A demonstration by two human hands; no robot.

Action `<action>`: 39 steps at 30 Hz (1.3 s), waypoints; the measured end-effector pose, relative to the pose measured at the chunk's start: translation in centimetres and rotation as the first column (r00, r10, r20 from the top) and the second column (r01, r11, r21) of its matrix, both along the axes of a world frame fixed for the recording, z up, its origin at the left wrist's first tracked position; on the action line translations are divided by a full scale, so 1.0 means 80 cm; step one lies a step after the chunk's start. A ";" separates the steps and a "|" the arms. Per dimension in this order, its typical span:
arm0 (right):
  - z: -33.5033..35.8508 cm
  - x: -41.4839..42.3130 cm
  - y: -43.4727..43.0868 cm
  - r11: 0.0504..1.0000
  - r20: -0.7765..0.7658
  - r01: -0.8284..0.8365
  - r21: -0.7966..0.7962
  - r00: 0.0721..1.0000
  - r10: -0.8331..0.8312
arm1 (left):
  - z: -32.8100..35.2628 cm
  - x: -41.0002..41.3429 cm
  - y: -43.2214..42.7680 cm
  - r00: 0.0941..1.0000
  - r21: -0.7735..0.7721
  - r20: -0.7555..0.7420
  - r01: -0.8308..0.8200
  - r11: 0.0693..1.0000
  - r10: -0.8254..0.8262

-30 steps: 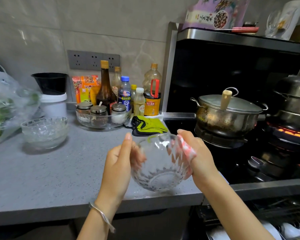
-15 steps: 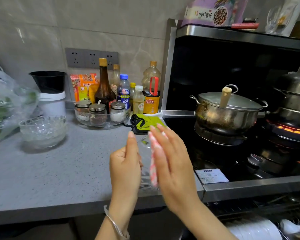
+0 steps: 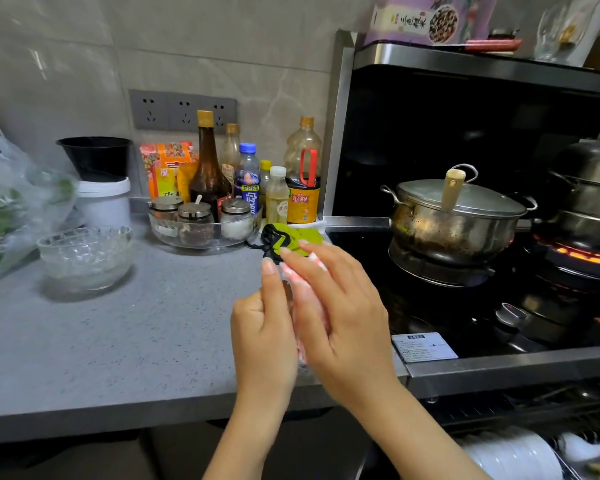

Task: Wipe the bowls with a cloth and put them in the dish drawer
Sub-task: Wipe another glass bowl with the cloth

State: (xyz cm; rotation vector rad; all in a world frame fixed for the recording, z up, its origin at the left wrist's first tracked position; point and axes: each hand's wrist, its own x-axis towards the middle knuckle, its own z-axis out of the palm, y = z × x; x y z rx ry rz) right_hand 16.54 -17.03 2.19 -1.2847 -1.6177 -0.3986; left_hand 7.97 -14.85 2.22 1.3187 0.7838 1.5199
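Glass bowl (image 3: 290, 294) sits on edge between my hands, above the counter (image 3: 136, 341). My left hand (image 3: 264, 327) grips it so it cannot slip. My right hand (image 3: 343, 317) presses the pink cloth (image 3: 297, 277) on it with flat fingers, to wipe.

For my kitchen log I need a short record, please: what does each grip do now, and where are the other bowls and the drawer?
left-hand grip: holds the glass bowl edge-on
right-hand grip: presses the pink cloth flat on the bowl
other bowls: stacked on the counter, far left
dish drawer: open, lower right, white plates inside
burner: lit, far right
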 end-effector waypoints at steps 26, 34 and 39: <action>0.027 0.024 0.000 0.813 -0.660 -0.542 -0.211 0.692 0.291 | 0.013 -0.032 0.026 0.909 0.202 -0.378 0.264 0.943 -0.174; -0.016 0.007 -0.004 0.951 -0.382 -0.265 -0.158 0.905 0.189 | -0.005 -0.021 0.023 1.000 -0.065 -0.030 -0.004 0.998 0.002; -0.013 -0.012 -0.002 0.999 0.029 0.043 0.011 0.999 -0.043 | -0.006 -0.002 0.011 0.999 -0.083 0.045 0.012 0.996 -0.008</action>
